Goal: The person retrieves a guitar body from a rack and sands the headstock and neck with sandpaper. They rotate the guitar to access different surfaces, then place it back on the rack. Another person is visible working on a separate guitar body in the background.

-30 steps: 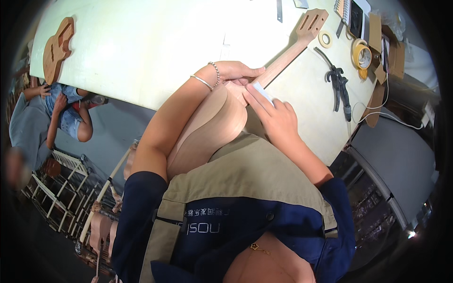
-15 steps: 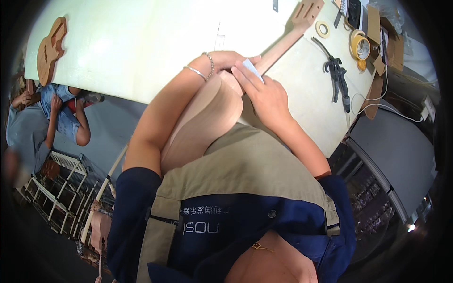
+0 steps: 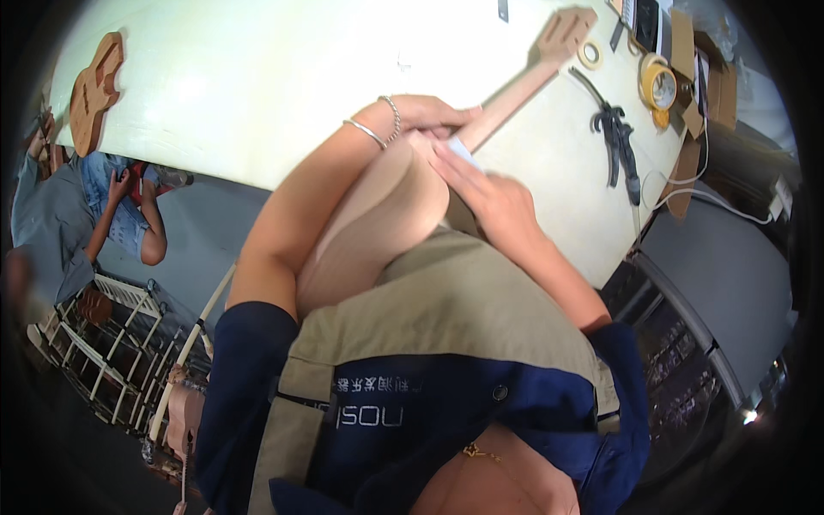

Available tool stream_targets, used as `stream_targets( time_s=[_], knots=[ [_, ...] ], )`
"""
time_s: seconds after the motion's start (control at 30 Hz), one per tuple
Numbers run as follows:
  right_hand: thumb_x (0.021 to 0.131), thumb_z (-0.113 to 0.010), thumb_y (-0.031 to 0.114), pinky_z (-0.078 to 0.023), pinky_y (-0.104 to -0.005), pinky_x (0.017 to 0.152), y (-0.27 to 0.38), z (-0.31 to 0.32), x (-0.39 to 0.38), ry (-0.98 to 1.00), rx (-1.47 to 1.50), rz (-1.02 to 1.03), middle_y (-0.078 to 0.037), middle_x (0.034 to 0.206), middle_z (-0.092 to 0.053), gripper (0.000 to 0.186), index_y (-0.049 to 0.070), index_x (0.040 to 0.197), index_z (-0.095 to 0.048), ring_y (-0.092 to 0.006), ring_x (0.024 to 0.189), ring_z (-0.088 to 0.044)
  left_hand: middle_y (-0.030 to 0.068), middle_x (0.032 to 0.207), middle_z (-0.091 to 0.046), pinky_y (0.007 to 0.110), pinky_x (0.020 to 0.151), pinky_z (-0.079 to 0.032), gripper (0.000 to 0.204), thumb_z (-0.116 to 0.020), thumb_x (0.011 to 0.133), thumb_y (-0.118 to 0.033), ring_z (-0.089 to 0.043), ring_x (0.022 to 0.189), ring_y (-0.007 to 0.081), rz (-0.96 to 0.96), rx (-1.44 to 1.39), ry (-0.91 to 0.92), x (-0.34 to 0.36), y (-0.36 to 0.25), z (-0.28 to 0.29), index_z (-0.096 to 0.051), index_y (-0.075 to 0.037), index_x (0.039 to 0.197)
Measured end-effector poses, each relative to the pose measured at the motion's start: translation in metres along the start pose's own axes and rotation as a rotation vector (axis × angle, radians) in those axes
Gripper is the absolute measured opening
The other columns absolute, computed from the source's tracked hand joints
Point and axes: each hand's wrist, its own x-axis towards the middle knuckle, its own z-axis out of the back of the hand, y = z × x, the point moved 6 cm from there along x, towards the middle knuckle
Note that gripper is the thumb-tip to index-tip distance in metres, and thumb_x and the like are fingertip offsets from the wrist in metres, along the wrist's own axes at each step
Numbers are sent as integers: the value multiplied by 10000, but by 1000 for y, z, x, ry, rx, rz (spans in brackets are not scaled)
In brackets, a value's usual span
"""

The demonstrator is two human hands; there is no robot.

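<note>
Across my lap and the table edge lies an unfinished small wooden guitar, pale and bare. Its neck points to the far right, ending in a slotted headstock. My left forearm reaches over the body, and my left hand is wrapped around the neck close to where it joins the body; some of its fingers are hidden. On the near side of that joint, my right hand presses a small white sheet, like folded sandpaper, against the wood. Most of the sheet is covered by its fingers.
On the pale table lie a wooden guitar body at far left, a tape roll, black clamps and yellow tape rolls. Cardboard stands at far right. Another person sits at left near a rack.
My right hand has slid slightly down and right along the joint, and less of the white sheet shows. Guitar and left hand shift slightly right. The other person's hands have moved.
</note>
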Motion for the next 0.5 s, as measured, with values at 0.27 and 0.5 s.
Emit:
stream_targets(
  time_s=[0.27,0.5],
  knots=[
    [720,-514,14,-431,-247,503,-1,13,10,39,-169,-3,79,1371,-443,608,220,1292,-492,-177,529,-417,59,784,-638,235,581,-505,408,-543,901,-414,-594,650,99,-51,-179,10,8,3,8,-635,-19,945],
    [714,-524,23,-429,-260,489,-1,8,9,2,-225,10,86,1374,-440,610,211,1294,-488,-172,513,-421,71,815,-640,241,561,-497,378,-560,898,-387,-600,650,117,-37,-245,3,-3,0,-6,-624,-23,977]
  ],
)
